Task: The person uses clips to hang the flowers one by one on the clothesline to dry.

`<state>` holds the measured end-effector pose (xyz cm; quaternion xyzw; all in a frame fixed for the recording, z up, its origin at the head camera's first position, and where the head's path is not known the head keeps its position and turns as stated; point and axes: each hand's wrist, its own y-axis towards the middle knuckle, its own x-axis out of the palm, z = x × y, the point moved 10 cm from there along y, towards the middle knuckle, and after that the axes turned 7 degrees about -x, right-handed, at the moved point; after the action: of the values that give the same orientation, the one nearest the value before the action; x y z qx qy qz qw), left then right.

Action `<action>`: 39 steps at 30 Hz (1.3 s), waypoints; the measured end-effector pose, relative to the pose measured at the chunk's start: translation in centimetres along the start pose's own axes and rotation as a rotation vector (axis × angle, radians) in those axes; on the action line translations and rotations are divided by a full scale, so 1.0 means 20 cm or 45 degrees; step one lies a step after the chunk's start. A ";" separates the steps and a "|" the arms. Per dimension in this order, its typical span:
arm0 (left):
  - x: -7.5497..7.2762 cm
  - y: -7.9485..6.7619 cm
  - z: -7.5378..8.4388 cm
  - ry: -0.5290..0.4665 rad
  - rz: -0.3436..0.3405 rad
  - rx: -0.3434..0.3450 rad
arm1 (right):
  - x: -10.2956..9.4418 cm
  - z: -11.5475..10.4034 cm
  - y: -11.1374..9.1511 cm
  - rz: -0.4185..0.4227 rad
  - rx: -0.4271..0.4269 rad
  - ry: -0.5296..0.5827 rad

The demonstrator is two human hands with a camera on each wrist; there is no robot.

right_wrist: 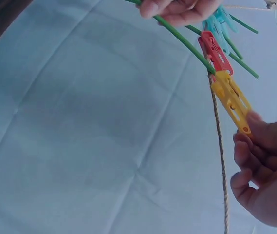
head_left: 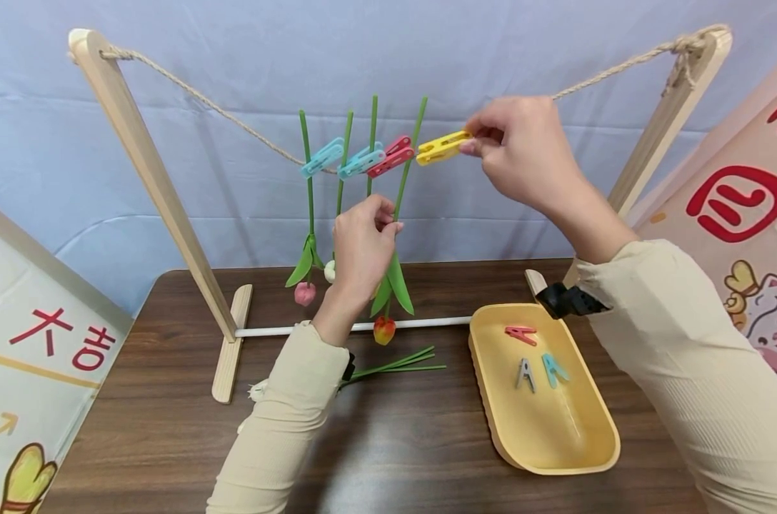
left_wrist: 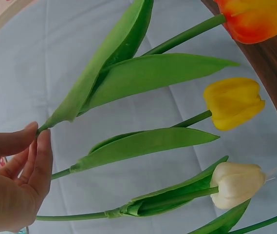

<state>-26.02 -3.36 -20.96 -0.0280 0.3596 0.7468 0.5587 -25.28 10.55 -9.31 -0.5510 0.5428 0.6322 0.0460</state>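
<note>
An orange-red artificial tulip hangs head down, its stem pinched by my left hand just above the leaves. My right hand pinches the tail of a yellow clothespin; the pin's jaws are at the rope and that tulip's stem. To the left, a red clothespin and two light blue clothespins sit on the rope beside upturned stems. In the left wrist view a yellow tulip and a white tulip hang alongside, with a pink tulip farthest left.
The rope sags between two wooden posts, joined low down by a white rod. A yellow tray at right holds red, grey and light blue clothespins. More green stems lie on the brown table, partly behind my left sleeve.
</note>
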 end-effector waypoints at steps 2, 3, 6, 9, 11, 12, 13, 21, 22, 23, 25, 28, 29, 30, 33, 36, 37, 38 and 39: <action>0.00 0.00 0.00 0.002 0.004 0.002 | -0.01 -0.01 0.02 0.031 -0.008 -0.025; 0.00 0.00 0.00 0.003 0.005 0.002 | -0.02 -0.01 0.03 0.041 -0.008 -0.040; -0.01 0.00 0.00 0.006 0.008 0.000 | -0.01 -0.02 0.05 0.030 -0.010 -0.078; -0.01 0.00 0.00 0.005 0.009 -0.006 | 0.03 -0.03 0.06 -0.050 -0.001 -0.102; -0.01 0.00 0.00 0.009 0.010 -0.006 | 0.06 -0.03 0.06 -0.114 -0.003 -0.118; -0.01 0.00 0.00 0.014 0.009 -0.003 | 0.08 -0.04 0.06 -0.140 -0.001 -0.116; -0.01 0.00 0.00 0.020 0.008 0.001 | 0.09 -0.03 0.06 -0.165 0.004 -0.111; 0.01 0.00 0.02 0.060 -0.014 0.021 | 0.16 -0.02 0.05 -0.265 0.049 -0.037; 0.00 0.00 0.02 0.058 -0.013 0.025 | 0.17 -0.02 0.05 -0.276 0.056 -0.033; 0.00 0.00 0.02 0.058 -0.011 0.027 | 0.17 -0.02 0.05 -0.285 0.064 -0.026; 0.00 0.00 0.02 0.053 -0.009 0.029 | 0.17 -0.01 0.05 -0.303 0.095 -0.007; 0.00 0.01 0.01 0.034 -0.008 0.019 | 0.17 0.02 0.03 -0.324 0.154 0.042; 0.00 0.01 0.01 0.029 -0.009 0.017 | 0.17 0.03 0.03 -0.321 0.166 0.060; -0.01 0.01 0.01 0.021 -0.012 0.012 | 0.17 0.04 0.02 -0.315 0.172 0.073; 0.00 0.01 0.00 0.011 -0.022 0.002 | 0.15 0.05 0.00 -0.281 0.174 0.108; 0.00 0.01 -0.01 0.006 -0.033 -0.011 | 0.13 0.06 -0.02 -0.222 0.184 0.140; 0.00 0.01 -0.01 0.006 -0.036 -0.016 | 0.12 0.06 -0.03 -0.206 0.190 0.148; 0.00 0.01 -0.01 0.004 -0.037 -0.019 | 0.11 0.07 -0.03 -0.192 0.195 0.154; 0.00 0.01 -0.01 0.003 -0.039 -0.022 | 0.10 0.07 -0.04 -0.176 0.192 0.150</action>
<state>-26.32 -3.51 -21.02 -0.0392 0.3535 0.7411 0.5694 -26.47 10.84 -11.68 -0.6183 0.5514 0.5512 0.0987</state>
